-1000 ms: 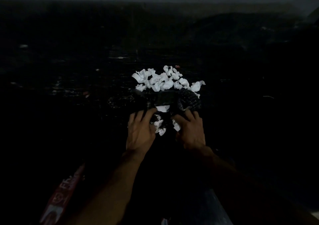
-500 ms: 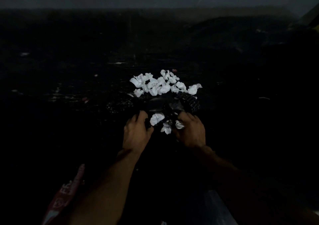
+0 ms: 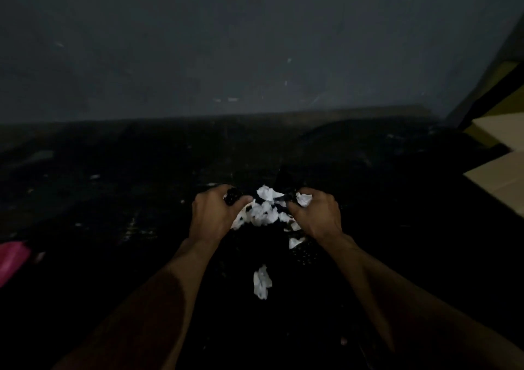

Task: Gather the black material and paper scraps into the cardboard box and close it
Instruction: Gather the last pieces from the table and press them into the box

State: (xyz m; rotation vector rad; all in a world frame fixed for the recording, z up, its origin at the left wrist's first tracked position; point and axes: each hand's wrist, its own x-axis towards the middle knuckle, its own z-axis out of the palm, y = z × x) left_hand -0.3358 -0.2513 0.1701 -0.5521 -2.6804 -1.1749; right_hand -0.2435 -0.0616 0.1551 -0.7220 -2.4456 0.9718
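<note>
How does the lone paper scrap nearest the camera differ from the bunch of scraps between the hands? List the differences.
The lone paper scrap is one piece; the bunch of scraps is many, tangled with black material. The lone paper scrap is free of both hands; the bunch of scraps is gripped between the left hand and right hand. Shared: both are crumpled white paper, neither in the cardboard box.

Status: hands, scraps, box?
Both gripping the bundle: left hand on black material, right hand on scraps. One loose scrap below; box far right, not reached.
</note>
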